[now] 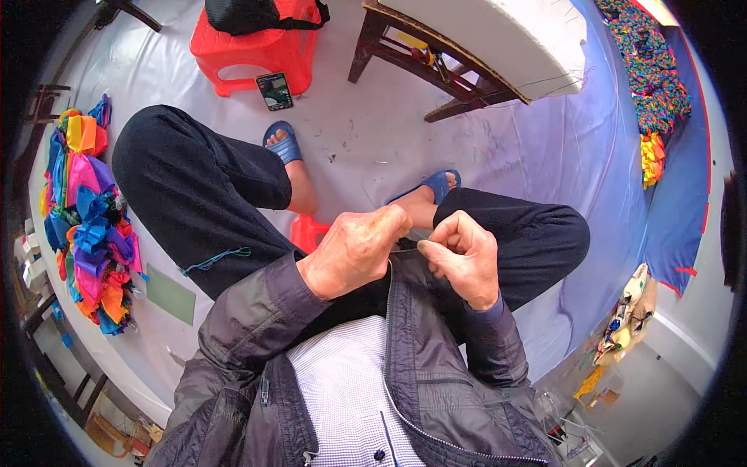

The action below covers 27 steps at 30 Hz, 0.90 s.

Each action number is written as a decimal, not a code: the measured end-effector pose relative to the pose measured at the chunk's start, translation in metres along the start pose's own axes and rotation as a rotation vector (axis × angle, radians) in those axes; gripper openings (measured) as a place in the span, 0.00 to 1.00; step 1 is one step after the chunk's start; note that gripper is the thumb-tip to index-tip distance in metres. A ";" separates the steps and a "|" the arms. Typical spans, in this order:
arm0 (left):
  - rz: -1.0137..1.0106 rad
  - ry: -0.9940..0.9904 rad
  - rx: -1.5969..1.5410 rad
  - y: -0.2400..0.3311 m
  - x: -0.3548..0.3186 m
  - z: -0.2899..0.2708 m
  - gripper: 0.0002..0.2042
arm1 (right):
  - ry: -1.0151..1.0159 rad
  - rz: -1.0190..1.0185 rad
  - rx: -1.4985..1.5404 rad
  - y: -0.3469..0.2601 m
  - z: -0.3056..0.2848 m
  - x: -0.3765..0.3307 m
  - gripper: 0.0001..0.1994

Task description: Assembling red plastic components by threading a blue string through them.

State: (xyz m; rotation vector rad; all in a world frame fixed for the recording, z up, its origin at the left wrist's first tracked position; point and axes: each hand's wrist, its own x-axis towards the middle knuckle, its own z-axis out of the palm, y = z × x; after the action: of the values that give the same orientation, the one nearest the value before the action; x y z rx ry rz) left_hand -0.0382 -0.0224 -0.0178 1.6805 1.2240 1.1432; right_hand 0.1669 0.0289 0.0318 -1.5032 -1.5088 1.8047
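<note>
My left hand (352, 254) is closed above my lap, with its back turned up and its fingertips mostly hidden. Close beside it on the right, my right hand (464, 258) is pinched, thumb against the fingers. Whatever either hand holds is too small or too hidden to make out. The two hands are a small gap apart, and some dark material shows between them. A few strands of blue-green thread (216, 260) lie across my left thigh.
Bright folded cloth pieces (93, 226) are heaped at the left, near a grey-green sheet (170, 295). Ahead stand a red stool (253, 56) with a black bag (243, 14), a phone (275, 91) leaning there, and a wooden-legged table (498, 39). Multicoloured bundles (652, 86) lie far right.
</note>
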 end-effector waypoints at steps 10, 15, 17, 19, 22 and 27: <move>0.036 0.042 0.051 0.000 -0.001 -0.002 0.12 | 0.018 0.028 0.075 -0.006 -0.004 -0.004 0.09; 0.039 0.049 0.066 -0.001 -0.002 0.001 0.14 | -0.018 -0.075 0.137 0.003 -0.006 0.000 0.08; 0.033 0.048 0.076 -0.002 -0.004 0.003 0.14 | -0.030 -0.138 0.173 0.006 -0.006 0.002 0.07; 0.035 0.041 0.074 -0.004 -0.005 0.004 0.15 | -0.045 -0.204 0.147 0.007 -0.007 0.002 0.08; 0.036 0.051 0.067 -0.003 -0.003 0.004 0.15 | -0.050 -0.224 0.136 0.005 -0.007 0.003 0.08; 0.025 0.037 0.096 -0.006 -0.005 0.004 0.15 | -0.012 -0.160 0.155 0.002 -0.003 0.003 0.09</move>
State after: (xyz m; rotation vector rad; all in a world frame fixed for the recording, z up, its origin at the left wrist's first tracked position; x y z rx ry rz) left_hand -0.0374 -0.0257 -0.0260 1.7579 1.3022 1.1510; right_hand 0.1689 0.0320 0.0290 -1.2644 -1.4156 1.7943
